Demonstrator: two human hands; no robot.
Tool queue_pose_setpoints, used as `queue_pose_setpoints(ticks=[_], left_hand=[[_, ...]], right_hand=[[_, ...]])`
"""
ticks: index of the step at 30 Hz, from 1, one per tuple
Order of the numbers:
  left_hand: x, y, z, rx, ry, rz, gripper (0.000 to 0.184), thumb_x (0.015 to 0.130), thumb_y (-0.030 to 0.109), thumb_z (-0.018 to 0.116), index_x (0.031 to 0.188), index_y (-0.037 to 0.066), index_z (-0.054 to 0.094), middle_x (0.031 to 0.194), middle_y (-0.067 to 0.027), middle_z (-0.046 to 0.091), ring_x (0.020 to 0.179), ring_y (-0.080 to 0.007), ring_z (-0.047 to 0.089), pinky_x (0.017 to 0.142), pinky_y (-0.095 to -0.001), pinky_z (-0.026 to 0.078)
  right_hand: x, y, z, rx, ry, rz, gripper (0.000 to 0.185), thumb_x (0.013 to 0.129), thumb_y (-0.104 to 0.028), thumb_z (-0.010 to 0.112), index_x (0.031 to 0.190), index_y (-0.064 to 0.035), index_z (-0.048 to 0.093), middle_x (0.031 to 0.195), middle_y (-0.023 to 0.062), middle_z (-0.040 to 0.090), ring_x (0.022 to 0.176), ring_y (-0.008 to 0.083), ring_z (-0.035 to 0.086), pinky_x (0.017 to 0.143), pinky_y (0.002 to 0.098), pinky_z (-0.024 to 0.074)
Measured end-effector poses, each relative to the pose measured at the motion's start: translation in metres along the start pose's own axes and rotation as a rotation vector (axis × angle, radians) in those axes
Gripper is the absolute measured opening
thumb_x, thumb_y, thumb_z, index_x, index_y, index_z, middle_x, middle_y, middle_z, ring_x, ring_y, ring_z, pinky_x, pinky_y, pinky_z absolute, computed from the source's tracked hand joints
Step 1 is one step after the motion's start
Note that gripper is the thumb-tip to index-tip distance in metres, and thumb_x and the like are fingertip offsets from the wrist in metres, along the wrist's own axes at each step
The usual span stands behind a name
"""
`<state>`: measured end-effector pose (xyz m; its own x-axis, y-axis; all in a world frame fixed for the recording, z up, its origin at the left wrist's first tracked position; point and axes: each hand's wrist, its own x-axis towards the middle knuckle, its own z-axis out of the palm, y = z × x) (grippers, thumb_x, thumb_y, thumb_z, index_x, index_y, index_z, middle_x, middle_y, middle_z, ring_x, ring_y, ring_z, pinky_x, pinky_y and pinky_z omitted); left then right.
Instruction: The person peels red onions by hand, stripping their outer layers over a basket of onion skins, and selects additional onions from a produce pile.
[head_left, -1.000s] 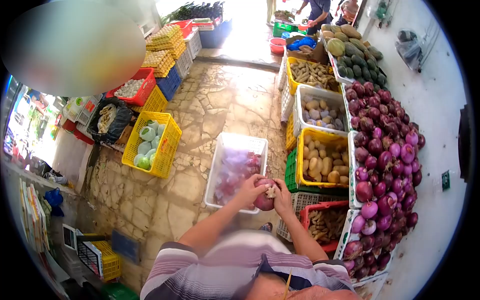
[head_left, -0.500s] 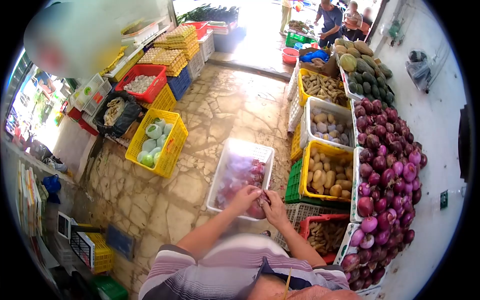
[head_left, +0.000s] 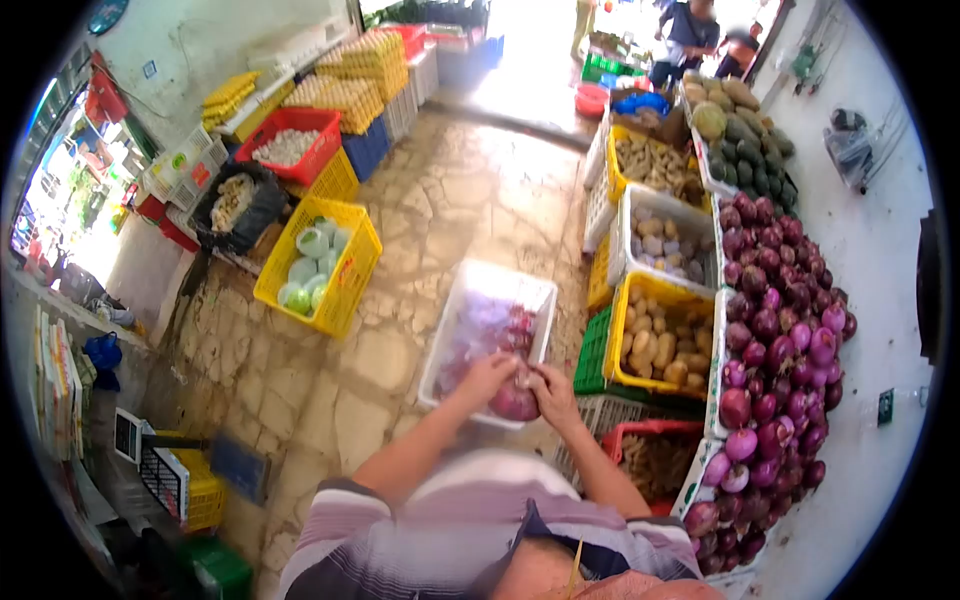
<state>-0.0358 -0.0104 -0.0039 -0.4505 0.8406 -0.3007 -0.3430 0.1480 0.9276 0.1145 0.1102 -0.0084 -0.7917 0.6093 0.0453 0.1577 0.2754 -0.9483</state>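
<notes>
Both hands are in front of my belly, over a white plastic crate (head_left: pixel 543 312) on the floor. A red onion (head_left: pixel 514 404) sits between them, its rounded purple side showing. My left hand (head_left: pixel 490 380) closes on its left and upper side; my right hand (head_left: pixel 552 390) grips its right side, fingertips near its top. Exactly what the fingertips do there is too small to make out. In the crate below lie more red onions (head_left: pixel 515 330), partly covered by a whitish, shiny layer that looks like clear plastic.
To the right, a sloping heap of red onions (head_left: pixel 770 350) lies along the wall, beside crates of potatoes (head_left: pixel 660 350) and ginger (head_left: pixel 650 165). A yellow crate (head_left: pixel 352 270) with wrapped round produce stands left. Egg trays (head_left: pixel 350 95) and a red basket (head_left: pixel 325 125) are farther back.
My hands appear slightly higher in view, and more of the onion's round side shows between them. The view has shifted a little; both hands still hold the onion.
</notes>
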Motion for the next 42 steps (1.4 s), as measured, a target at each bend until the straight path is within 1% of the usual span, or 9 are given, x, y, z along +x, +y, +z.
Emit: queue_pose_setpoints(ticks=[9, 12, 18, 21, 24, 27, 30, 36, 42], left_hand=[[0.014, -0.003, -0.018, -0.095, 0.072, -0.052, 0.036, 0.106, 0.031, 0.057, 0.118, -0.001, 0.068, 0.105, -0.0053, 0.071, 0.096, -0.0126, 0.063, 0.086, -0.0276, 0.052], [0.014, -0.011, -0.022, -0.231, 0.040, -0.065, 0.038, 0.107, 0.033, 0.056, 0.120, -0.001, 0.066, 0.107, -0.0052, 0.070, 0.097, -0.0119, 0.063, 0.087, -0.0269, 0.052], [0.009, -0.003, -0.022, -0.364, -0.023, -0.122, 0.039, 0.109, 0.034, 0.052, 0.120, -0.001, 0.065, 0.108, -0.0058, 0.069, 0.096, -0.0121, 0.064, 0.085, -0.0271, 0.054], [0.009, -0.002, -0.020, -0.432, -0.023, -0.134, 0.039, 0.110, 0.034, 0.049, 0.119, -0.001, 0.065, 0.108, -0.0077, 0.070, 0.094, -0.0139, 0.066, 0.084, -0.0282, 0.056], [0.007, 0.010, -0.014, -0.425, 0.014, -0.184, 0.040, 0.110, 0.034, 0.048, 0.118, -0.002, 0.065, 0.109, -0.0097, 0.071, 0.093, -0.0158, 0.068, 0.083, -0.0296, 0.057], [0.006, 0.015, -0.014, -0.391, 0.018, -0.222, 0.042, 0.111, 0.034, 0.046, 0.121, -0.002, 0.064, 0.112, -0.0110, 0.070, 0.095, -0.0176, 0.068, 0.084, -0.0318, 0.059], [0.004, 0.017, -0.014, -0.382, 0.010, -0.283, 0.044, 0.110, 0.035, 0.047, 0.125, -0.003, 0.062, 0.115, -0.0114, 0.070, 0.098, -0.0185, 0.069, 0.087, -0.0331, 0.059], [0.005, -0.010, -0.024, -0.230, -0.033, -0.162, 0.046, 0.103, 0.037, 0.062, 0.125, -0.004, 0.061, 0.112, -0.0102, 0.069, 0.093, -0.0165, 0.068, 0.082, -0.0307, 0.058], [-0.009, 0.002, -0.030, -0.279, -0.073, -0.231, 0.056, 0.093, 0.018, 0.077, 0.137, -0.005, 0.051, 0.113, -0.0119, 0.067, 0.095, -0.0207, 0.069, 0.080, -0.0350, 0.060]], right_hand=[[0.009, -0.035, -0.004, -0.399, 0.227, -0.226, 0.013, 0.097, -0.013, 0.067, 0.091, -0.0021, 0.064, 0.090, 0.0186, 0.068, 0.077, 0.0347, 0.065, 0.071, 0.0418, 0.0517], [0.016, -0.038, -0.010, -0.203, 0.136, 0.071, 0.011, 0.097, -0.013, 0.066, 0.094, -0.0020, 0.066, 0.086, 0.0183, 0.068, 0.073, 0.0335, 0.066, 0.069, 0.0415, 0.0519], [0.014, -0.038, -0.012, -0.108, 0.014, 0.048, 0.019, 0.093, -0.014, 0.073, 0.105, -0.0010, 0.069, 0.084, 0.0152, 0.067, 0.074, 0.0306, 0.067, 0.068, 0.0374, 0.0528], [0.017, -0.055, -0.017, -0.201, -0.077, -0.126, 0.021, 0.090, -0.013, 0.076, 0.106, -0.0005, 0.070, 0.087, 0.0145, 0.067, 0.074, 0.0303, 0.067, 0.067, 0.0366, 0.0528], [0.022, -0.047, -0.018, -0.222, -0.083, -0.368, 0.018, 0.090, -0.004, 0.073, 0.106, 0.0011, 0.068, 0.082, 0.0077, 0.062, 0.062, 0.0151, 0.058, 0.057, 0.0299, 0.0468], [0.020, -0.040, -0.015, -0.174, -0.082, -0.261, 0.014, 0.092, -0.005, 0.071, 0.103, 0.0017, 0.067, 0.080, 0.0096, 0.062, 0.064, 0.0160, 0.061, 0.056, 0.0305, 0.0464], [0.020, -0.043, -0.012, -0.201, -0.068, -0.046, 0.014, 0.093, -0.012, 0.070, 0.100, 0.0006, 0.068, 0.084, 0.0196, 0.067, 0.075, 0.0345, 0.067, 0.068, 0.0400, 0.0528], [0.021, -0.036, -0.008, -0.218, -0.019, -0.014, 0.017, 0.097, -0.014, 0.065, 0.099, 0.0024, 0.065, 0.083, 0.0225, 0.067, 0.077, 0.0373, 0.068, 0.070, 0.0428, 0.0525], [0.032, -0.043, -0.021, 0.139, 0.028, 0.441, 0.016, 0.102, -0.014, 0.061, 0.099, 0.0019, 0.065, 0.077, 0.0101, 0.068, 0.054, 0.0171, 0.063, 0.048, 0.0315, 0.0480]])
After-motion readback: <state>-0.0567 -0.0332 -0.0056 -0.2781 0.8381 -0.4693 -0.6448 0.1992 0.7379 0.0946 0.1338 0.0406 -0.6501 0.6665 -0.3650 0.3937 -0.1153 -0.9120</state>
